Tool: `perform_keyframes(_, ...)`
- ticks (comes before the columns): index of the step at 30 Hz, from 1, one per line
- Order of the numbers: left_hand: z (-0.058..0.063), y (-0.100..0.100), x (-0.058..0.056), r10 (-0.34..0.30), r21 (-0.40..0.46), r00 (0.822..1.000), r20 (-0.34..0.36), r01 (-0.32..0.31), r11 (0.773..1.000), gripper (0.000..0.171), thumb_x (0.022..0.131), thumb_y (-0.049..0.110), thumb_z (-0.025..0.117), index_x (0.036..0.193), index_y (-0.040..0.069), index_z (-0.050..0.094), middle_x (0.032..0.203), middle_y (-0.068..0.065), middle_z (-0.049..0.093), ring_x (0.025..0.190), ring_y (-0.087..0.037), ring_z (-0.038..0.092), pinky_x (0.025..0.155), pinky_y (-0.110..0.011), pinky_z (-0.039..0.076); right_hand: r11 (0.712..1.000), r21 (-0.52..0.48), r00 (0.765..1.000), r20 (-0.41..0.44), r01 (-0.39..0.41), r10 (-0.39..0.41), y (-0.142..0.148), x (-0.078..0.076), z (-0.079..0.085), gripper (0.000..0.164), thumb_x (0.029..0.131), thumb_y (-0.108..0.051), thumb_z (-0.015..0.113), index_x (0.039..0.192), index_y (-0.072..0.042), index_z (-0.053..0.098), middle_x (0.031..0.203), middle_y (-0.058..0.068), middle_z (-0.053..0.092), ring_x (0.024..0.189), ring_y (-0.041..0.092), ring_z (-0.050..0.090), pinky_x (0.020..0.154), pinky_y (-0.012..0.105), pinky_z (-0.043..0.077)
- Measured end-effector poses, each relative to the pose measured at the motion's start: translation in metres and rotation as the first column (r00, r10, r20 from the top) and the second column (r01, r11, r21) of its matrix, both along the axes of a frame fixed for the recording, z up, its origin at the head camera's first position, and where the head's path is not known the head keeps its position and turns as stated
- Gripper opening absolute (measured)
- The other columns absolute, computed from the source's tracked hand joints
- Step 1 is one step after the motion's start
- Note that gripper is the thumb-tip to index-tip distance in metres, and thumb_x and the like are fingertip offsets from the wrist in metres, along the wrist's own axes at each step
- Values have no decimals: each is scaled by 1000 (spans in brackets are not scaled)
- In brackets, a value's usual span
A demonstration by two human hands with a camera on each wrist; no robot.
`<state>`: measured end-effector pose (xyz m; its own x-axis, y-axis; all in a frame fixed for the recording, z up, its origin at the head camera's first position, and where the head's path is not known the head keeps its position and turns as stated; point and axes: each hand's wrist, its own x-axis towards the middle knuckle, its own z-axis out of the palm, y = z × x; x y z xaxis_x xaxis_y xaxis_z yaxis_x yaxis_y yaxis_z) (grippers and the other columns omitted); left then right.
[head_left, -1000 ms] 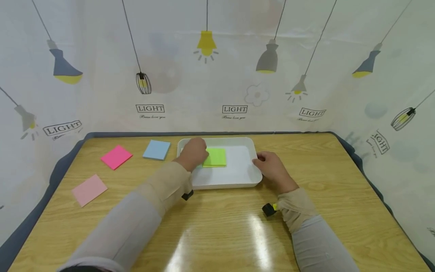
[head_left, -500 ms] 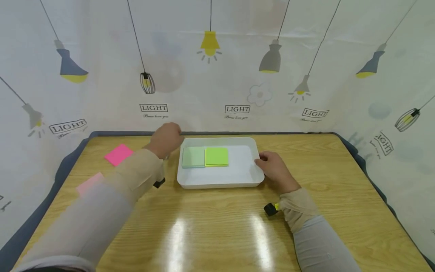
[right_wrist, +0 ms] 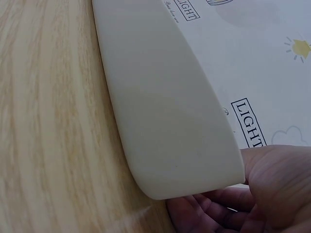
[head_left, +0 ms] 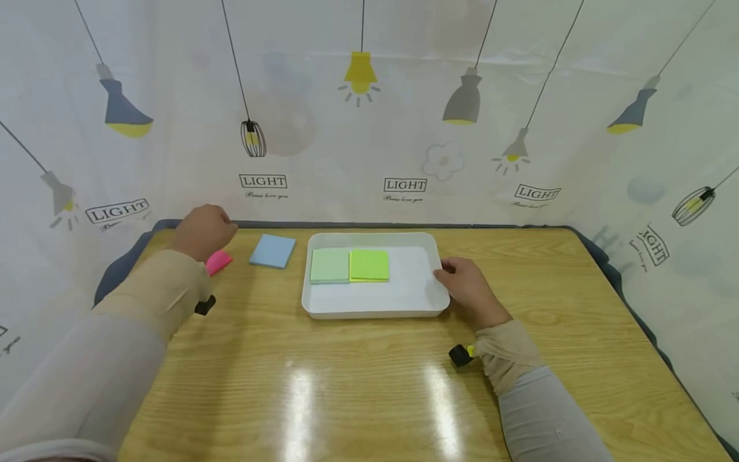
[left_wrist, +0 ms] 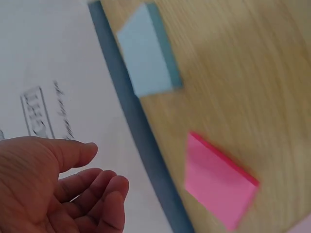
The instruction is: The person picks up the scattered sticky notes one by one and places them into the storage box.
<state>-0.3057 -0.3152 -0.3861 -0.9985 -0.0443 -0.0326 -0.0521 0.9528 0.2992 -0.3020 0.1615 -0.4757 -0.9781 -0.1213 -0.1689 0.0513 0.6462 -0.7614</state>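
My left hand [head_left: 203,230] hovers over the far left of the table, above a hot-pink sticky note pad [head_left: 218,262] that it partly covers in the head view. Nothing is in its loosely curled fingers [left_wrist: 112,208], as the left wrist view shows. My right hand [head_left: 466,287] grips the right side of a white tray [head_left: 375,307], thumb at the rim and fingers curled under the outer wall. Inside the tray, a pale green pad [head_left: 330,265] and a lime-yellow pad [head_left: 369,265] lie side by side at the left. A light blue pad [head_left: 273,251] lies between hot-pink pad and tray.
A pale pink edge [left_wrist: 302,227] shows in the corner of the left wrist view; my left arm hides that spot in the head view. Behind the wooden table [head_left: 369,366] hangs a white curtain [head_left: 323,128] printed with lamps, meeting the table's dark back edge.
My left hand has left the pads in the tray, uncovering the pale green one, and moved left past the blue pad to the hot-pink one. The right hand keeps its hold on the tray.
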Motion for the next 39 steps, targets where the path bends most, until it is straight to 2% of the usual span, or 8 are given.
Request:
perform_keyframes(5,-14,-31,6,52,22,995,87,-54,998,46,89,26,48,109,-15,53,103,-34,56,88,-42,53,79,-57,46,1000,-4,1000,-6,2,-2,0,0,3,39,94,-25,51,123,0,54,116,16,58,98,25,53,83,42,48)
perform_keyframes(8,-25,-47,7,60,-5,985,161,-60,998,66,91,37,47,130,-17,37,129,-40,41,112,-52,39,96,-64,34,1000,-8,1000,-14,0,0,0,-1,2,39,94,-25,51,123,0,54,116,17,58,98,25,53,83,42,48)
perform_keyframes(14,-55,-71,3,46,35,961,273,-58,998,102,86,64,45,139,-16,12,139,-42,23,123,-55,23,103,-65,25,1000,-10,1000,-23,-6,6,1,-2,1,38,94,-25,51,123,-1,54,115,16,59,97,25,54,82,41,48)
perform_keyframes(17,-67,-75,2,50,45,948,316,-67,997,112,81,71,45,139,-17,6,137,-44,21,121,-57,23,102,-66,25,1000,-10,1000,-29,-13,13,1,-2,0,39,94,-25,51,124,-1,54,115,16,59,97,25,54,82,41,48)
perform_keyframes(21,-74,-74,4,11,32,953,303,-22,999,107,82,66,48,138,-18,12,132,-43,30,115,-55,33,98,-66,31,1000,-9,1000,-27,-13,13,0,-2,-1,38,94,-26,52,123,-2,55,114,15,60,96,24,54,82,41,48)
perform_keyframes(26,-71,-66,8,-27,20,969,246,23,1000,92,85,53,54,134,-19,22,127,-41,38,111,-52,40,95,-63,36,1000,-4,999,-28,-20,19,0,-1,1,38,94,-26,51,123,-1,54,115,16,59,96,24,54,82,41,48)
perform_keyframes(34,-65,-55,12,7,-16,978,209,-4,1000,82,82,49,57,122,-19,35,111,-35,49,97,-43,48,86,-58,43,1000,-5,1000,-21,-24,24,2,0,2,39,95,-26,51,124,-1,54,116,16,59,97,25,54,83,42,48)
perform_keyframes(39,-65,-52,15,39,-35,977,211,-33,999,87,81,54,57,118,-22,34,108,-36,46,97,-46,45,87,-60,41,1000,-12,1000,-10,-16,15,1,0,-1,39,94,-26,51,124,-1,54,115,16,59,97,25,54,82,41,48)
